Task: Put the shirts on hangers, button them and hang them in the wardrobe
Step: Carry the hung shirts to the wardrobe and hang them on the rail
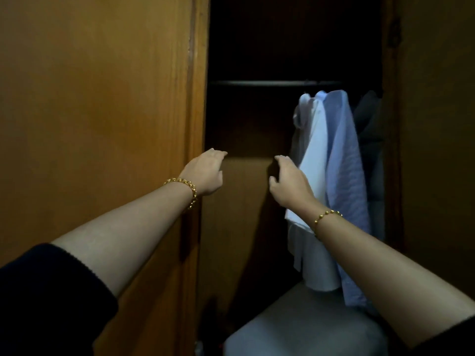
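Observation:
Inside the open wardrobe a white shirt [314, 160] and a light blue shirt [345, 181] hang side by side from the dark rail [257, 83], at its right end. My right hand [289, 183] reaches into the wardrobe just left of the white shirt, fingers loosely bent, holding nothing. Level with the wardrobe door's edge, my left hand [205, 173] is stretched forward with relaxed fingers and is empty. Both wrists wear gold bead bracelets. The hangers are hidden under the shirts.
The orange-brown wardrobe door [97, 111] fills the left side. A dark garment [368, 119] hangs right of the blue shirt. A pale grey padded surface [303, 327] sits low in the wardrobe. The rail's left part is bare. The interior is very dark.

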